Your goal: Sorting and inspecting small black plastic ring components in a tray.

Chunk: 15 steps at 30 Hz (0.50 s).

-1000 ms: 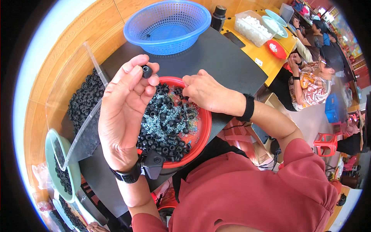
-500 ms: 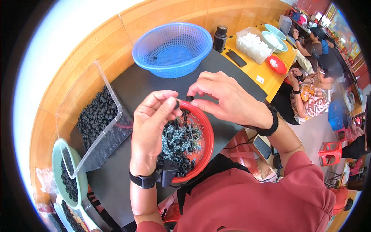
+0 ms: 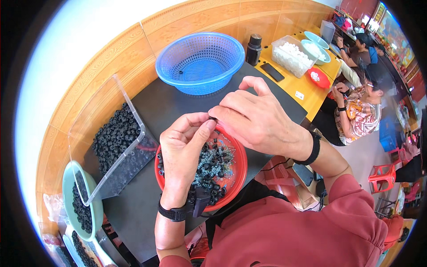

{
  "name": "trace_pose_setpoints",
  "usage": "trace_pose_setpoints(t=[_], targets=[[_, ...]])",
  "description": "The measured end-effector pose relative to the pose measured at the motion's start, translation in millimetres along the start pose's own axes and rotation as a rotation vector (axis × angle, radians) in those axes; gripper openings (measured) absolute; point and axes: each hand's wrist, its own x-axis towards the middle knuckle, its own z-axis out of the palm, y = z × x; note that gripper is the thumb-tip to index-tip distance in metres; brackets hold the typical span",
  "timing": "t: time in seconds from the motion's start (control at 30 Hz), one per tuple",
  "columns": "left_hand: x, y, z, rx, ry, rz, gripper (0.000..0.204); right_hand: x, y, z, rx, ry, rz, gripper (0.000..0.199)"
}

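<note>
Black part (image 3: 213, 118) at the fingertips, near the far rim of the red basin (image 3: 243, 175)

The left hand (image 3: 181, 144) pinches the part between thumb and fingers. The right hand (image 3: 260, 118) meets it from the opposite side, fingers bent; its grip is hidden and cannot be told. Black pieces (image 3: 207, 166) and pale coils (image 3: 205, 156) lie in the basin.
</note>
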Motion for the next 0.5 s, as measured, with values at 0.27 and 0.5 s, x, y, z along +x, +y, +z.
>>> trace_pose_setpoints(t=[0.27, 0.5], targets=[[2, -3, -9, -0.189, -0.112, -0.137, 0.020, -2, 7, -1, 0.497, 0.010, 0.223, 0.013], [4, -7, -11, -0.393, -0.197, -0.257, 0.022, -5, 9, 3, 0.789, 0.001, 0.359, 0.014]])
